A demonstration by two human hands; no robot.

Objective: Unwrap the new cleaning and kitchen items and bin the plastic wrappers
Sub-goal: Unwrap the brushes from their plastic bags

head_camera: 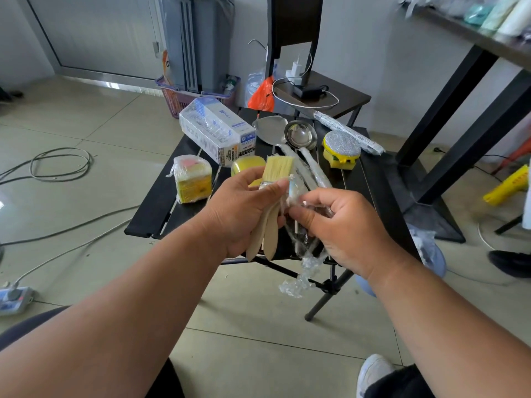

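Black slats form the small folding tabletop, which is set on pale tiled floor with grey cables looped at the left. A dark chair carrying chargers is placed behind it, and a black-legged shelf is seen at the right. Open floor is left on the near and left sides; the near tabletop edge is overhung by the hands.

Two wooden-handled brushes are gripped together by the left hand, its fingers curled round the handles, bristles pointing away. Clear plastic wrap is pinched between thumb and fingers of the right hand, with a crumpled tail hanging below the tabletop edge.

On the tabletop are counted: one wrapped box, one wrapped yellow sponge pack, one yellow sponge, one steel spatula and one ladle with wrapped handles, one glittery scrubber, and one wrapped roll.
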